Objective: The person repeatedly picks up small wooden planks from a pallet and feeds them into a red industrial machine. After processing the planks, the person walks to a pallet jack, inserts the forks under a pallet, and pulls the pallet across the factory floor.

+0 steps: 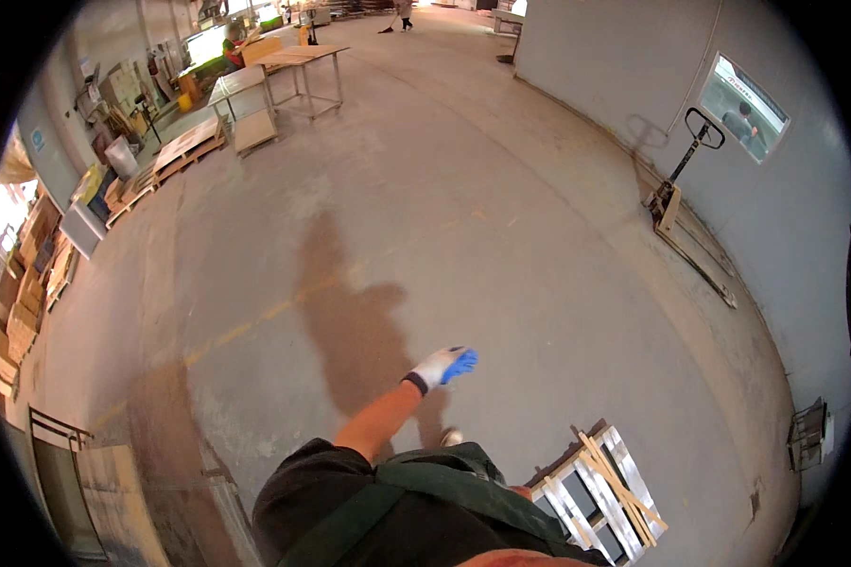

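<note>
The person's left hand, in a white glove with blue coating on the fingers, reaches forward over the bare floor with nothing visible in its grip; whether the fingers are curled or spread, there is no telling from this angle. The right hand does not show, so its state cannot be told either. The nearest loose things are the narrow wooden strips, lying askew across the slats of a pallet just beside the body on the right, running from near its far edge toward its right corner. They look unfastened, so a knock against that corner could slide them off the edge onto the floor. The pallet itself sits low, at the border of the view, and a foot could catch its far edge if the eyes are on something else; one shoe shows under the arm, apart from it. Farther ahead on the right, a pallet jack stands beside the grey wall, its forks lying low over the floor: cutting close to the wall would risk a shin against the fork ends. A table stands well apart, far left, its corners a hazard only to someone passing tight against them.
</note>
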Tool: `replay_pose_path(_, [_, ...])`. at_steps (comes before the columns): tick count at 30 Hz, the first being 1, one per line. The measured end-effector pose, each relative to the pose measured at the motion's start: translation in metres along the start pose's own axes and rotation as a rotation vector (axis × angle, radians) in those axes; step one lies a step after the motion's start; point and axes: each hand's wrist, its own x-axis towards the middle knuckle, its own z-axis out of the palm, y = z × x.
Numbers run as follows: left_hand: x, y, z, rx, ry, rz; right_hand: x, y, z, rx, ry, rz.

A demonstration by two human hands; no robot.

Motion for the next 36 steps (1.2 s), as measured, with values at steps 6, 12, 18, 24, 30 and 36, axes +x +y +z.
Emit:
replay_pose_path(6, [0.151,0.02,0.008,-0.124,0.042,-0.457,0.082,-0.038,-0.092,0.021,0.027,0.233])
replay_pose_path(12, [0.189,-0.027,-0.149,0.795,0.194,-0.495,0.236,-0.118,-0.185,0.051,-0.077,0.222])
replay_pose_path(18, [0.259,-0.018,-0.14,-0.305,0.691,-0.828,0.427,-0.136,-0.245,0.595,-0.216,0.287])
replay_pose_path(24, [0.384,0.062,-0.252,-0.763,0.966,0.107,0.586,-0.359,-0.319,0.638,-0.146,0.115])
replay_pose_path(30, [0.647,0.369,-0.274,0.054,0.464,0.975,0.698,-0.449,-0.418,0.636,0.002,0.225])
replay_pose_path(36, [0.806,0.57,-0.142,-0.15,0.711,1.901,0.753,-0.571,-0.472,0.637,0.146,0.173])
